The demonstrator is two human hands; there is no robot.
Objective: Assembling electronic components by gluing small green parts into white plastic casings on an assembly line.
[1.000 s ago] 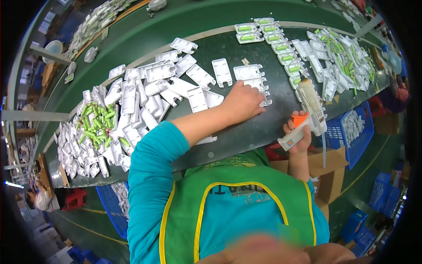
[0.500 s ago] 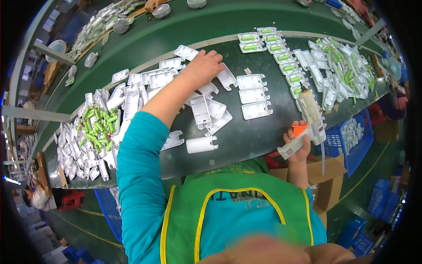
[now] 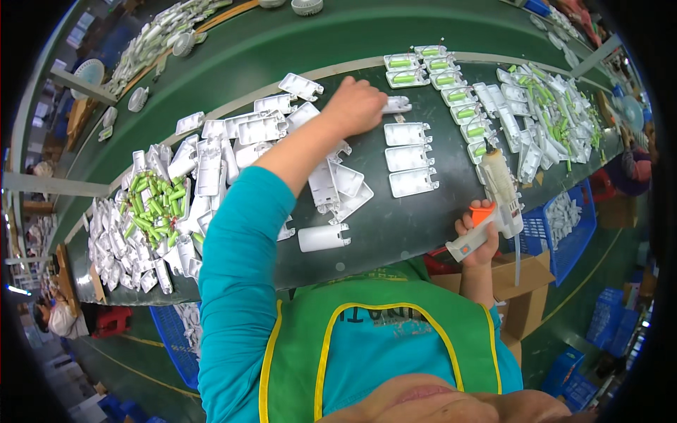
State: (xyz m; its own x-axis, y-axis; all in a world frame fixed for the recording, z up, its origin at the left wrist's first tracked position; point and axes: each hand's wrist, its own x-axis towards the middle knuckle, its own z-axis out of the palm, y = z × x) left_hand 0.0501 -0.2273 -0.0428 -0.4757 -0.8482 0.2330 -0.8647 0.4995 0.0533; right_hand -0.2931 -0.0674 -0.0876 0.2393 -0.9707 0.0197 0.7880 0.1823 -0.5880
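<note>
My left hand (image 3: pixel 357 107) grips a white plastic casing half (image 3: pixel 397 104), its far end sticking out past my fingers. The piece is just above a column of open white casing halves (image 3: pixel 408 156) on the dark green table. In my right hand (image 3: pixel 479 238) is a glue gun (image 3: pixel 499 190) with an orange trigger, its nozzle pointing away from me. Close to the nozzle runs a row of casing halves holding green battery cells (image 3: pixel 464 113). Below my left forearm lie loose casing halves (image 3: pixel 338 185), and one lies face down (image 3: pixel 324 237).
A heap of white casings (image 3: pixel 120 240) with green cells (image 3: pixel 156 204) covers the table's left end. Another casing heap with cells (image 3: pixel 553 113) lies on the right. Beyond the table runs a green conveyor (image 3: pixel 240 56). Blue crates (image 3: pixel 564 233) and a cardboard box (image 3: pixel 525 296) stand below.
My left hand has moved right with the casing half, bringing it above the column of empty halves. My right hand and the glue gun have hardly moved.
</note>
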